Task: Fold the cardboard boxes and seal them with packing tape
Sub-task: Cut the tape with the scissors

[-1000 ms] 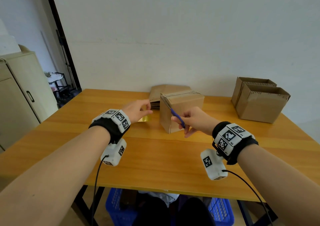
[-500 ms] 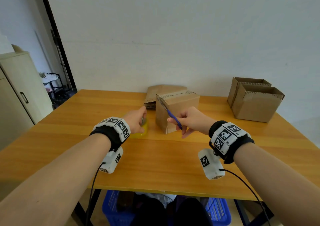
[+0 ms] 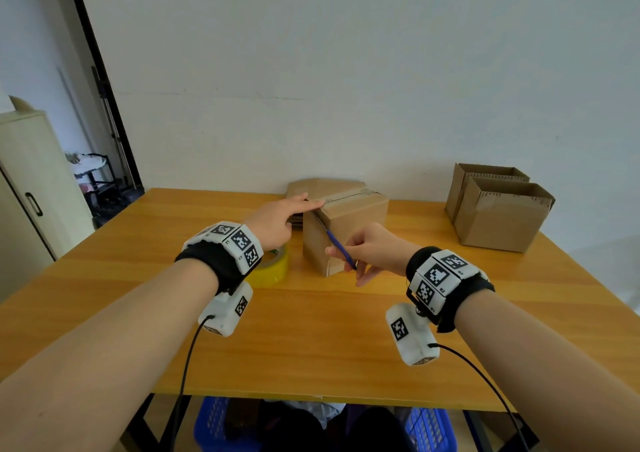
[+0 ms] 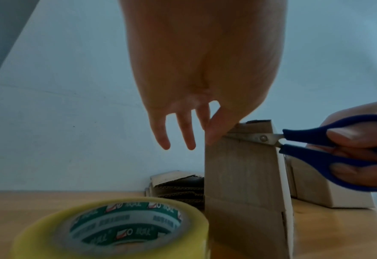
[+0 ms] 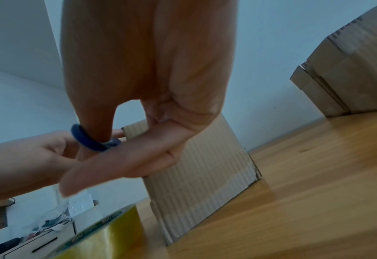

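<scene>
On table: left hand (image 3: 277, 221) flat, fingers on box (image 3: 349, 230) top | right hand (image 3: 372, 252) grips scissors (image 4: 329, 150)

Both forearms are bare, with no sleeves. The left hand (image 3: 277, 221) and the right hand (image 3: 372, 252) each sit beyond a black fabric wristband (image 3: 211, 264) that carries a white blocky bracelet (image 3: 232, 242) printed with black-and-white square fiducial markers. Under each wrist hangs a rounded white camera housing (image 3: 227, 309), also bearing a marker, and a thin black cable (image 3: 185, 372) trails from each housing back toward the body.
</scene>
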